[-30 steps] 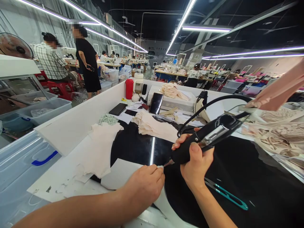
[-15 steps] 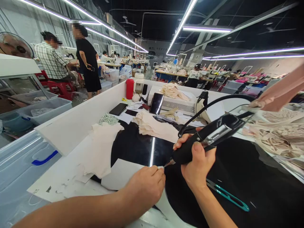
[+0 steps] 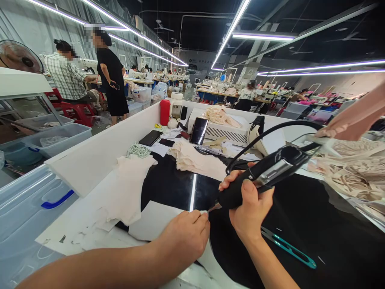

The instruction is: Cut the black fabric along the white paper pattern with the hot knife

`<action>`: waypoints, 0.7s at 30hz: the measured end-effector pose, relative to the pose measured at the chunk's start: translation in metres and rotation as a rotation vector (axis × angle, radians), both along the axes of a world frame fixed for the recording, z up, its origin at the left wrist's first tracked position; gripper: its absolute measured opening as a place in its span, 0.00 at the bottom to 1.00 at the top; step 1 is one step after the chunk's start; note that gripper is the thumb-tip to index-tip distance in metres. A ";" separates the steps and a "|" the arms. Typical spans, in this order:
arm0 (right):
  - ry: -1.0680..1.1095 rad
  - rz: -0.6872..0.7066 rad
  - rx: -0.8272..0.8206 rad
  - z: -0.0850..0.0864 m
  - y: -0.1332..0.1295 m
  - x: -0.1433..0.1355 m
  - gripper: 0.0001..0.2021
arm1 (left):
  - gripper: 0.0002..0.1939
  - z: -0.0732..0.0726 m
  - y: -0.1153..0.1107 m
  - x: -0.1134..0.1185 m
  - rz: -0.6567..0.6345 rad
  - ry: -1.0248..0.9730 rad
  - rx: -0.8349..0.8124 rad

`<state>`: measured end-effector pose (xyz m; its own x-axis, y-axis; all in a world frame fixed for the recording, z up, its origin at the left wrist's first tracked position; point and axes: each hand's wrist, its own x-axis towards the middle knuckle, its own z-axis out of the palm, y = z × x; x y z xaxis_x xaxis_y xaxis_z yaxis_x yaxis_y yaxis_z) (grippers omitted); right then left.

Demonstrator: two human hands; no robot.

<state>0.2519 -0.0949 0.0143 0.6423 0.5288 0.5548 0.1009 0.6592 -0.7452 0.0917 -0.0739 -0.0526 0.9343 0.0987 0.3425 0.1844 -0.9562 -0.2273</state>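
My right hand (image 3: pixel 249 204) is wrapped around a black corded hand tool (image 3: pixel 267 172) with a silver strip along its body. Its narrow metal tip (image 3: pixel 214 206) points down and left. Just left of this tip, my left hand (image 3: pixel 188 233) is closed in a pinch on a small whitish edge (image 3: pixel 204 212), mostly hidden by the fingers. Beneath and beside that hand lies a white sheet (image 3: pixel 150 220). Whether the tip touches the pinched edge I cannot tell. Teal thread snips (image 3: pixel 293 251) rest on the black surface (image 3: pixel 325 237) right of my right forearm.
Cream fabric pieces (image 3: pixel 129 184) lie at left, with another stack (image 3: pixel 195 160) ahead. Behind are phones (image 3: pixel 150 138), a red bottle (image 3: pixel 164 112) and a white machine (image 3: pixel 228 134). A black cable (image 3: pixel 270 124) arches at right, near fabric strips (image 3: pixel 355 172). People sit and stand beyond.
Both hands and the tool keep practically the same position. The whole view has shifted only slightly.
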 end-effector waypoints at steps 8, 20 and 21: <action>0.011 -0.010 -0.009 0.001 -0.001 -0.001 0.20 | 0.15 -0.004 0.000 0.001 0.002 -0.008 0.017; -0.019 0.005 -0.031 -0.002 0.001 -0.003 0.17 | 0.17 -0.013 0.001 0.002 0.013 0.035 -0.027; -0.020 0.005 -0.030 -0.002 0.001 -0.003 0.17 | 0.17 -0.013 0.002 0.002 0.007 0.026 -0.032</action>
